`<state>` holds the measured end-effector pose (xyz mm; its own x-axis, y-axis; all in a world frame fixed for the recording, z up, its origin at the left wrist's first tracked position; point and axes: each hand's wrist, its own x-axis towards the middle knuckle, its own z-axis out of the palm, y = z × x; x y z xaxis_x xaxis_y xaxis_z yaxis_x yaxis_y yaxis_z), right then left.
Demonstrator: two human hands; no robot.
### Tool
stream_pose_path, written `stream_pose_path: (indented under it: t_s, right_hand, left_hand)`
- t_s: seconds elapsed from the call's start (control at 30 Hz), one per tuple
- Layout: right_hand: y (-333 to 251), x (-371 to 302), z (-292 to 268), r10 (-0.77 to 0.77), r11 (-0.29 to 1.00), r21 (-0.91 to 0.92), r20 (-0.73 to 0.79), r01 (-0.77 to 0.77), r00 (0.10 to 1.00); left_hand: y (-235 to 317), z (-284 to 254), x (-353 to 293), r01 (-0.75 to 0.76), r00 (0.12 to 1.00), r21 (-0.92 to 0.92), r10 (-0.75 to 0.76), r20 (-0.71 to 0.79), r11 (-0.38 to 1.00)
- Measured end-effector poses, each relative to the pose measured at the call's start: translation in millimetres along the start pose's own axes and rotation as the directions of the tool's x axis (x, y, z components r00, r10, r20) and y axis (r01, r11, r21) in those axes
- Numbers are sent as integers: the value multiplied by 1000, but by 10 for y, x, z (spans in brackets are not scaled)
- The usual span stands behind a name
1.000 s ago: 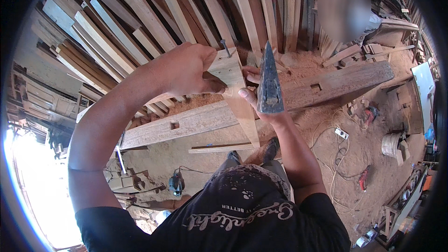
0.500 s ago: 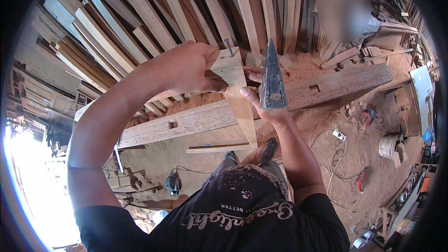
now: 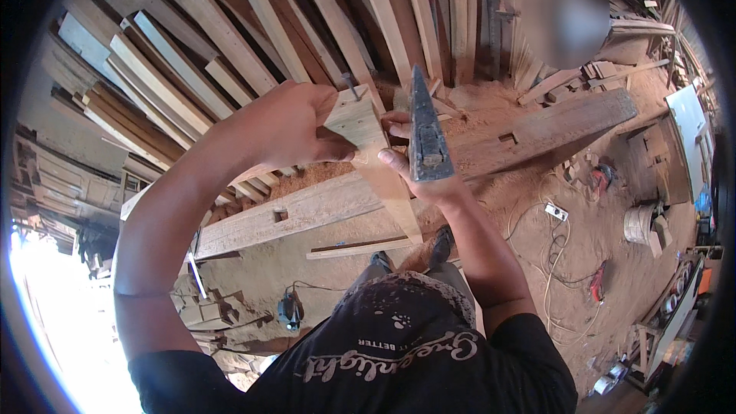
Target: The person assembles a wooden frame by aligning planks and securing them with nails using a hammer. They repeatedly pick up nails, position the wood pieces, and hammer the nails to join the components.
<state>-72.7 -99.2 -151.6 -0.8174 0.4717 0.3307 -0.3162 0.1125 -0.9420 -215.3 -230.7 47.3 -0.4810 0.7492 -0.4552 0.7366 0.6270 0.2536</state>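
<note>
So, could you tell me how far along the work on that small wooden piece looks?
Done: the piece already carries a nail near its top end. In hand: the left hand has the piece in its grip, while the right hand holds a metal tool upright beside it. Left: tool and nail are apart, and the mortised beam below lies untouched.

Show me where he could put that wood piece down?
The long beam has bare top beyond its square notch. Sawdust floor between beam and white socket is free too. Crowded: stacked planks behind, cables and tools on the right.
</note>
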Motion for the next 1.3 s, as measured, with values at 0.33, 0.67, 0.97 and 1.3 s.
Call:
stream_pose_path:
  t_s: [0.33, 0.67, 0.97, 1.3]
  right_hand:
    - [40, 9, -104, -128, 974, -173, 108, 145, 986]
    - [203, -45, 0, -190, 979, -76, 7, 189, 982]
    - [248, -224, -145, -27, 999, -25, -25, 27, 999]
    - [-1262, 351, -908, 252, 933, -266, 6, -242, 968]
  left_hand:
    - [-33, 0, 57, -38, 999, -12, 38, 16, 999]
    - [-65, -12, 50, -64, 998, 110, 66, -18, 992]
    - [-174, 16, 68, -90, 996, 74, 91, -15, 993]
    - [36, -88, -26, -79, 997, 142, 81, -10, 987]
